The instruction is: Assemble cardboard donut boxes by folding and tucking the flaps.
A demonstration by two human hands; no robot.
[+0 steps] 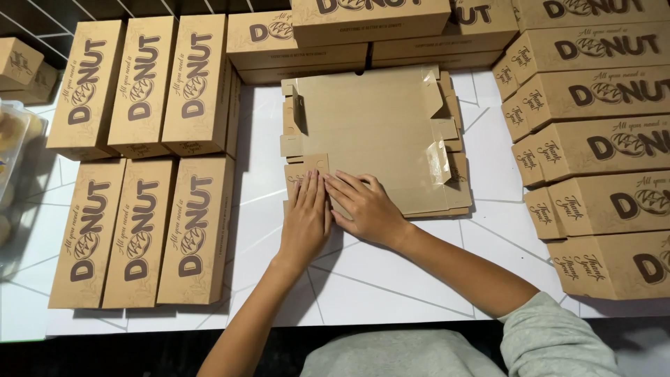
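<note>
- Though only the head view shows it, the flat cardboard blank (pixel 377 132) tops a stack mid-table; it looks light, thin, easily creased.
- Left hand (pixel 305 216) and right hand (pixel 366 207) lie open, palms pressing its near flap.
- Best gripped by the edges, I'd judge.

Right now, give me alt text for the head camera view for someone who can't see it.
Both hands, left hand and right hand, press flat on the near edge of an unfolded brown cardboard box blank on a white table. Assembled brown donut boxes lie in rows at left, stacked at right and behind.
</note>
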